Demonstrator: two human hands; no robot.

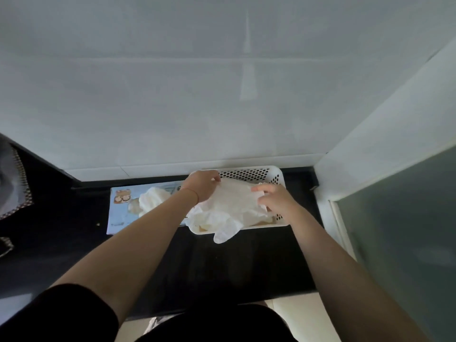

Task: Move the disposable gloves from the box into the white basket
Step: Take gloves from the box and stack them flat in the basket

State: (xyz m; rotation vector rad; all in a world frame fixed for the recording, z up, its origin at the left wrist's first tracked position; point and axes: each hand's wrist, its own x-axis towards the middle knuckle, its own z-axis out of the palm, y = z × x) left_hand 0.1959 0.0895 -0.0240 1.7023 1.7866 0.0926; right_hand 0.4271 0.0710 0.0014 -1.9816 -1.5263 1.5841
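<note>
— Where were the gloves (232,206)?
— Over the basket (277,175) — some still in the box (123,211).
— The grip?
— Left hand (201,185) and right hand (276,199) both pinched their top edge. They looked light, floppy, slippery.

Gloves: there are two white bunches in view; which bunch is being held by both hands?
The bunch of gloves over the white basket, pinched by the left hand and right hand. The other bunch pokes untouched from the box.
</note>
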